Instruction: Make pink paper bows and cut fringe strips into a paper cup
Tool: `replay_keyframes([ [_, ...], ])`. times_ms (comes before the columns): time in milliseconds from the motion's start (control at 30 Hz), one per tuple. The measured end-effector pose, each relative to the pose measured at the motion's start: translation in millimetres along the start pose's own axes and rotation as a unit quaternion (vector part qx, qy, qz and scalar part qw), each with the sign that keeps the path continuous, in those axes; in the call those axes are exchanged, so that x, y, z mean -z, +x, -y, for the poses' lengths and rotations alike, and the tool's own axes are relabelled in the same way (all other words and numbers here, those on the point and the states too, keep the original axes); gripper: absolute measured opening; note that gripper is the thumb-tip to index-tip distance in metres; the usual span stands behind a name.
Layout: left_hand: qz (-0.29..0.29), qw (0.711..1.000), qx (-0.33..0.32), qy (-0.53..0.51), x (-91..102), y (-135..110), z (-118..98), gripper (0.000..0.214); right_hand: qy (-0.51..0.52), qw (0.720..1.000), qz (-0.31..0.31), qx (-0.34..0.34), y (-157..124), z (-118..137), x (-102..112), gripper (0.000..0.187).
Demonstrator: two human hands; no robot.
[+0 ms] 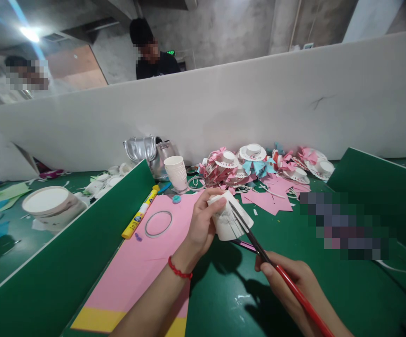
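Observation:
My left hand [205, 217], with a red braided bracelet on its wrist, is closed around a white paper cup [224, 227]. The cup is tilted, and thin lines like slits run along its wall. In my right hand [290, 276] are long scissors [259, 248] with dark, narrow blades and a red handle. Their tips lie against the cup wall; whether one blade is inside the cup I cannot tell. Below the cup, a purple-pink slim object [245, 245] lies on the table, partly hidden.
Pink paper [136, 276], a tape roll [158, 224] and a yellow glue stick [140, 213] lie at left. Stacked paper cups [176, 174] stand behind, beside decorated cups [254, 152] and pink scraps [269, 194]. Green dividers [83, 243] flank the table. Two people are beyond the partition [224, 103].

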State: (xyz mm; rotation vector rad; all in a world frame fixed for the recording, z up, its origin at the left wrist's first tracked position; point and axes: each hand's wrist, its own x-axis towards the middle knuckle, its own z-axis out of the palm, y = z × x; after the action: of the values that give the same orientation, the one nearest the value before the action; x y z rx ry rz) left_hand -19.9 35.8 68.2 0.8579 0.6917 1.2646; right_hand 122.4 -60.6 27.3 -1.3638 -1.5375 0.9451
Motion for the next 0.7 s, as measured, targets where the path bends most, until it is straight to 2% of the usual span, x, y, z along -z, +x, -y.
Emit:
replay_keyframes([
  [700,-0.002,1.0,0.003,-0.001,0.1,0.1,-0.1,0.017,0.0,1.0,0.014,-0.013,0.1,-2.4,-0.2,0.037],
])
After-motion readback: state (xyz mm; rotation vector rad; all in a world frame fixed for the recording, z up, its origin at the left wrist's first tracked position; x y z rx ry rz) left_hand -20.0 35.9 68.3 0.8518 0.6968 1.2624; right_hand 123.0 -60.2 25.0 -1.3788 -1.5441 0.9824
